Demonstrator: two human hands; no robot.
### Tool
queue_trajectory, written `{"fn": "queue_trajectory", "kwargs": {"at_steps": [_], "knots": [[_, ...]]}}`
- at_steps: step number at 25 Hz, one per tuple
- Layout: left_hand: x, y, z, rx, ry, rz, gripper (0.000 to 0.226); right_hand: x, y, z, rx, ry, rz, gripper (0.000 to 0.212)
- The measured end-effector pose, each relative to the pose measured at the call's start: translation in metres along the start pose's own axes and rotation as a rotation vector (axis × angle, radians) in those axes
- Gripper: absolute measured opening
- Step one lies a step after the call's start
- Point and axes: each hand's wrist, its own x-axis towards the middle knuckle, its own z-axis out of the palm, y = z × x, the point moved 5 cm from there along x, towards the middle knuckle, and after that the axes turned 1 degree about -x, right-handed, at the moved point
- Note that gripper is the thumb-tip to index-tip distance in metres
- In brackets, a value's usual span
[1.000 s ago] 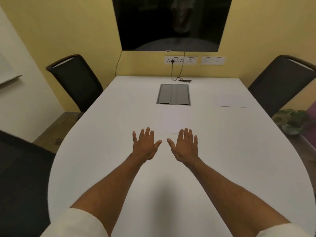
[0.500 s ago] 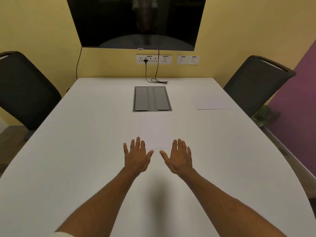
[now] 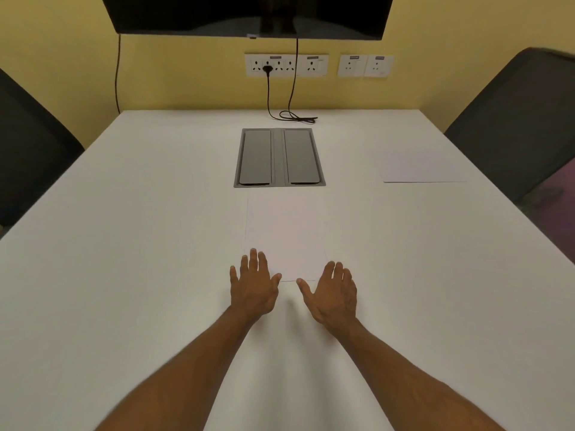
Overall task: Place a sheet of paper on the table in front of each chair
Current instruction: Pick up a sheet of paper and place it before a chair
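Surface: white and broad [image 3: 124,275], filling most of the head view and running away to a yellow wall.
Forearms: both bare, reaching forward from the near edge, side by side over the surface.
Left hand [image 3: 253,290]: palm down, fingers spread and straight, nothing in its grip; its fingertips [image 3: 253,252] lie at the near left corner of the stack of paper.
Right hand [image 3: 334,295]: palm down, fingers spread, thumb pointing inward, nothing in its grip; it sits at the near right corner of the same paper. Whether either hand presses the paper or only hovers over it cannot be told.
Stack of paper [image 3: 286,234]: white, flat on the surface just beyond the hands, its far edge close to the cable box. How many sheets it holds cannot be told.
Cable box [image 3: 279,157]: grey, set into the middle of the surface, two lids closed.
Single sheet [image 3: 423,168]: flat near the right edge of the surface, in front of the right chair [image 3: 516,119].
Left chair [image 3: 28,144]: dark, at the left edge; surface in front of it is bare.
Cable [image 3: 292,116]: black, coiled at the far edge, rising to the wall sockets [image 3: 286,65].
Screen [image 3: 249,14]: dark, mounted above the sockets.
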Motion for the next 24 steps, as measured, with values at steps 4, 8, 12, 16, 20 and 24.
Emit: {"fn": "queue_trajectory", "kwargs": {"at_steps": [4, 8, 12, 16, 20, 24], "knots": [[0.02, -0.004, 0.013, 0.013, -0.007, 0.002, 0.067, 0.028, -0.001, 0.009, -0.009, 0.051, -0.002, 0.089], [0.032, -0.013, 0.027, 0.001, -0.015, 0.029, 0.067, 0.048, -0.004, 0.017, -0.021, 0.081, -0.016, 0.089], [0.038, -0.021, 0.045, -0.044, -0.032, 0.048, 0.066, 0.059, -0.003, 0.024, -0.058, 0.105, 0.003, 0.086], [0.041, -0.023, 0.059, -0.061, -0.036, 0.066, 0.066, 0.067, -0.001, 0.026, -0.115, 0.165, 0.005, 0.079], [0.041, -0.024, 0.063, -0.049, -0.012, 0.07, 0.066, 0.07, 0.0, 0.027, -0.122, 0.177, 0.029, 0.069], [0.04, -0.024, 0.062, -0.046, -0.005, 0.071, 0.066, 0.071, 0.0, 0.02, -0.057, 0.193, 0.045, 0.055]]}}
